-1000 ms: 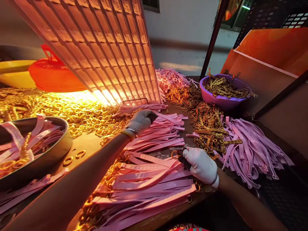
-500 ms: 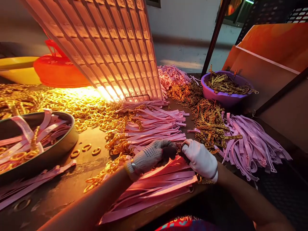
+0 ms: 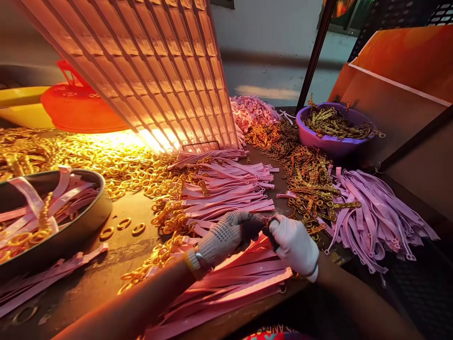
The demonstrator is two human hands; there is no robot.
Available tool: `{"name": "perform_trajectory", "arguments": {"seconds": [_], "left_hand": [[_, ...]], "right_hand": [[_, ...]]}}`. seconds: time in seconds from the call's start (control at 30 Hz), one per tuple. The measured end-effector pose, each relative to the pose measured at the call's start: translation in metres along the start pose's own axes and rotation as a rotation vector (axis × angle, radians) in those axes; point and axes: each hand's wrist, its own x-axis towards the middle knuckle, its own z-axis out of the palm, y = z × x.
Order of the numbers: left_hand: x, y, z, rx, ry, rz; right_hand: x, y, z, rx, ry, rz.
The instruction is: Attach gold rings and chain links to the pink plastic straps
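Observation:
My left hand, in a grey dotted glove, and my right hand, in a white glove, meet fingertip to fingertip over a heap of pink straps at the table's front. Both hands are closed around something small and dark between them; I cannot make out what it is. More pink straps lie in a stack just beyond my hands. Gold rings spread across the table to the left.
A round metal pan with straps and rings sits at the left. A lit ribbed panel leans at the back, with an orange basket behind it. At the right are brass clasps, a purple bowl and more straps.
My left hand came back from the far strap stack to meet my right hand at the front. Since half a second ago both hands have stayed pressed together with little movement.

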Motion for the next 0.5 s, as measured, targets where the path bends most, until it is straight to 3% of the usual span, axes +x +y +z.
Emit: {"name": "perform_trajectory", "arguments": {"seconds": [0.1, 0.2, 0.3, 0.4, 0.5], "left_hand": [[0.011, 0.009, -0.008, 0.068, -0.02, -0.043], [0.024, 0.012, -0.013, 0.081, -0.064, -0.068], [0.034, 0.012, -0.016, 0.103, -0.105, -0.174], [0.047, 0.012, -0.021, 0.13, -0.179, -0.28], [0.072, 0.014, -0.038, 0.199, -0.13, -0.153]], "right_hand": [[0.0, 0.0, 0.01, -0.135, 0.159, -0.045], [0.006, 0.002, 0.018, -0.128, 0.275, -0.011], [0.012, 0.007, 0.025, -0.117, 0.359, 0.015], [0.015, 0.016, 0.027, -0.113, 0.274, -0.007], [0.018, 0.028, 0.024, -0.029, 0.122, -0.002]]}}
